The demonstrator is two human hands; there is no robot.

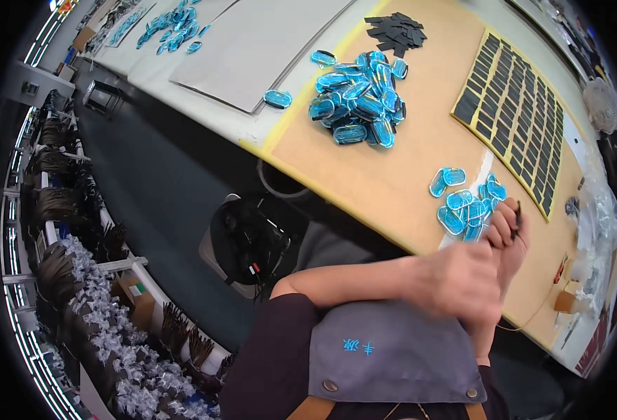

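My right hand [510, 241] is raised at the table's near edge, its fingers closed on a thin black strip [518, 215]. Across that wrist lies my left hand [455, 283], smeared by motion, so its fingers cannot be made out. Just beyond both hands is a small cluster of blue oval pieces [459, 201] with clear rims, partly hidden by the right hand. Farther off, a larger heap of blue ovals [354, 98] sits on the tan tabletop, some showing black parts. Behind that heap lies a pile of black strips [396, 33].
A yellow-edged board [511, 112] with rows of black rectangles lies at the right. Clear plastic bags [602, 203] line the right edge. Grey sheets [245, 56] and more blue ovals [175, 28] are at the far left. A black bag [249, 241] rests on a chair below the table.
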